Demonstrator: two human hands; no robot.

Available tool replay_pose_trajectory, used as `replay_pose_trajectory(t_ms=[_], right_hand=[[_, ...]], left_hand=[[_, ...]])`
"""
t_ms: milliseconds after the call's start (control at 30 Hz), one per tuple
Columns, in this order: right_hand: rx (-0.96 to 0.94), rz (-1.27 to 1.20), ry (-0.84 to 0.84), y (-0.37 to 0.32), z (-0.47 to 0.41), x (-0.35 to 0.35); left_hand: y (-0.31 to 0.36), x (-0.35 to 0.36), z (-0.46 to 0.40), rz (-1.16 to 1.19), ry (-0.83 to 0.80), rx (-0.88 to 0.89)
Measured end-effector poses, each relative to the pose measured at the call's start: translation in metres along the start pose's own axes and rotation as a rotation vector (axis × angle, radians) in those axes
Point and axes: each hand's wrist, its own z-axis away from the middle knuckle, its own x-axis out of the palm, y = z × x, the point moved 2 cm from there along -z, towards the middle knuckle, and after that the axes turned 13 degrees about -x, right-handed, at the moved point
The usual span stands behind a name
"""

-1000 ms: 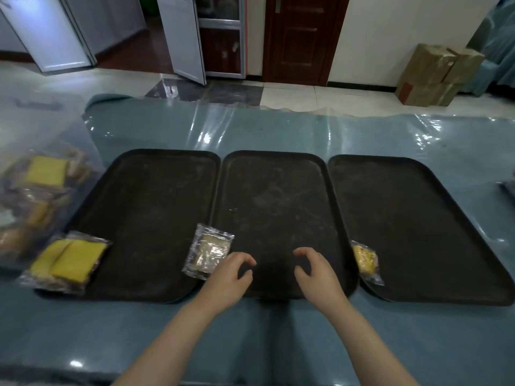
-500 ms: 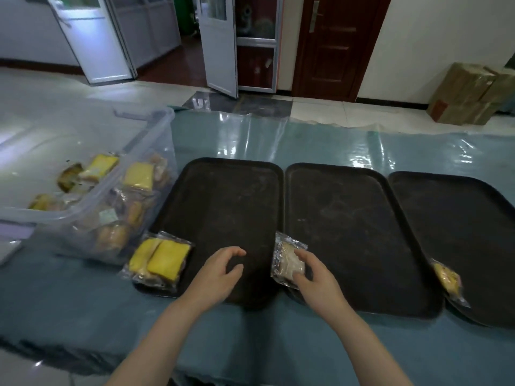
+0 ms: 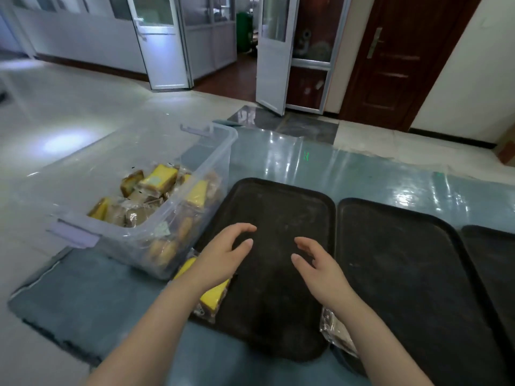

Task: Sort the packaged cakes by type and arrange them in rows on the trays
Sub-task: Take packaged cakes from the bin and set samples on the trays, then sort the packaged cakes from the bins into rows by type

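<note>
Both hands, left (image 3: 220, 260) and right (image 3: 317, 267), hover released over the left tray (image 3: 278, 201), bin (image 3: 156, 218) at ten o'clock.

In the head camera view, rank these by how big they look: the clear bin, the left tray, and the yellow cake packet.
1. Left tray and clear bin: look alike in extent, so unranked.
2. Yellow cake packet: clearly smallest, though partly hidden by the left arm.

Bin (image 3: 156, 218) left of trays (image 3: 278, 196)
</note>
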Motion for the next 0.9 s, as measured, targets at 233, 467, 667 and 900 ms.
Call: replay_pose_trajectory(t_ms=[233,467,667,900], right_hand=[[-0.045,0.026,-0.052,-0.034,-0.041,0.016],[-0.053,-0.025,0.028,-0.075,-0.078,0.057],[-0.091,-0.073,0.106,-0.120,-0.114,0.106],[-0.166,-0.117,0.097,-0.169,-0.145,0.160]], left_hand=[[0.004,-0.034,-0.018,0.074,0.104,0.062],[0.009,-0.085,-0.026,0.224,0.103,0.215],[-0.005,-0.169,-0.055,0.056,0.111,0.335],[-0.049,-0.271,-0.106,-0.214,0.080,0.263]])
